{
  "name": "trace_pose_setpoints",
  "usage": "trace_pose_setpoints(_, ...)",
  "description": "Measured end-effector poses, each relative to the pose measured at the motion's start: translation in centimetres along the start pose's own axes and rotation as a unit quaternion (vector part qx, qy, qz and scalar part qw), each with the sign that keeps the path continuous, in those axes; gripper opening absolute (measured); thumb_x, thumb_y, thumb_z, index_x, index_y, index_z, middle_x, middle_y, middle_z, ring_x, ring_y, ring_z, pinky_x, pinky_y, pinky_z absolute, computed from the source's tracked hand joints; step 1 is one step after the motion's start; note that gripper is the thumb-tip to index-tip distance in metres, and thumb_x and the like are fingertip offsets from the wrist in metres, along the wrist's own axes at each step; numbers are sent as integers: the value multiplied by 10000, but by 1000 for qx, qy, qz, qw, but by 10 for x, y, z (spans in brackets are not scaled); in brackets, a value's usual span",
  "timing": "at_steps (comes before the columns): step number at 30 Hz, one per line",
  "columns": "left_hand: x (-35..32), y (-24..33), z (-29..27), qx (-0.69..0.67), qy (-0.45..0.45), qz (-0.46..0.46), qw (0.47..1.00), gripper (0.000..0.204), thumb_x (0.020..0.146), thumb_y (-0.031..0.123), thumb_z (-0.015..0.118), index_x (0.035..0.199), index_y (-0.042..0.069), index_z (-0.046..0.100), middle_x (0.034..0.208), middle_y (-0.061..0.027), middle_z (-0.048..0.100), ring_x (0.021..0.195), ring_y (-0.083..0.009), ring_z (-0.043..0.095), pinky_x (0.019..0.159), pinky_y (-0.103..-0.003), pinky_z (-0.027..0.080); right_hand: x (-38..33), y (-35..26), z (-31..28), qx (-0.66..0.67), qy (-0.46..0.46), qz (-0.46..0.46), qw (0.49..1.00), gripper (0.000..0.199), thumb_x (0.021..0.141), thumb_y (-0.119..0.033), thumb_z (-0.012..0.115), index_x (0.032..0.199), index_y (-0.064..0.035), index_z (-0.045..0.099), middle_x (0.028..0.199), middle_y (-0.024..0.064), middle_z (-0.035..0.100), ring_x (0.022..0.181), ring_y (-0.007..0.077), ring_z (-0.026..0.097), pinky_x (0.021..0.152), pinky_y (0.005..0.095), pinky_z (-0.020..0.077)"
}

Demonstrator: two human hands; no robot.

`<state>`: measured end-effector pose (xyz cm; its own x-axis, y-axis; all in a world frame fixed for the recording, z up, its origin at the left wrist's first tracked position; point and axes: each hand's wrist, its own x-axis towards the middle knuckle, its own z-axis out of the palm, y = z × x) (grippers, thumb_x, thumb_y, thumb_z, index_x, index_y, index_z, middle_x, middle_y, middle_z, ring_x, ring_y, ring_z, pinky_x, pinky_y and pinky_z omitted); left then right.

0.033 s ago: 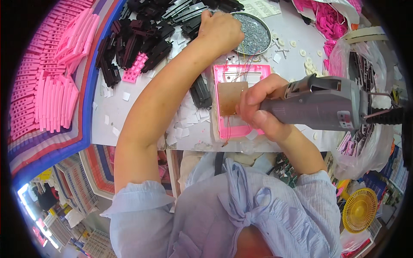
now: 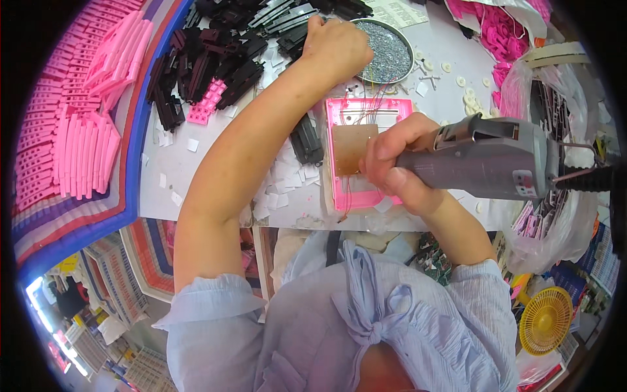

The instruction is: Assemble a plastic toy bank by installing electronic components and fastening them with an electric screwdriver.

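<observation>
So the pink frame (image 2: 364, 198) is lying flat on the surface (image 2: 157, 196) just right of centre in the frame, and the brown board (image 2: 349, 150) is already sitting inside it. Thin wires (image 2: 373, 108) stick out loose past the top of the board, so those don't look tidied yet. I'd call it partway done: board in place, but I can't tell if anything is fastened, since the right hand (image 2: 398, 163) covers its right edge. That hand is wrapped tight round a grey power driver (image 2: 483, 160), tip hidden.

Left hand (image 2: 336, 49) is up at upper centre, fingers curled by the round dish (image 2: 411, 49) full of tiny silvery metal bits (image 2: 385, 52); can't tell if it's pinching any. Loads of those are left in there, for what it's worth.

Plenty of other parts around too: black plastic pieces (image 2: 202, 72) heaped upper left, pink plastic pieces (image 2: 88, 153) stacked at the far left, little white discs (image 2: 470, 101) scattered upper right
</observation>
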<state>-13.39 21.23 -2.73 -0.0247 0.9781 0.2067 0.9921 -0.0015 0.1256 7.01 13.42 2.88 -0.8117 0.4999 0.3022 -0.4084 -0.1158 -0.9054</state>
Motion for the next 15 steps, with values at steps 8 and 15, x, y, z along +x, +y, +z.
trace_pose_setpoints(8,-61,1,-68,-479,-6,-123,869,242,837,280,706,709,75,713,732,-90,677,740,-281,629,771,-420,417,2,-5,5,-128,-57,17,990,207,927,-81,648,953,-68,443,692,60,525,597,159,489,574,329,427)
trace_pose_setpoints(15,-164,27,-58,-363,71,16,929,116,769,182,775,843,130,703,852,-9,655,791,-236,579,804,-381,387,6,-3,0,-109,-43,-6,993,209,933,-146,662,998,-59,483,670,38,528,585,146,509,559,315,431)
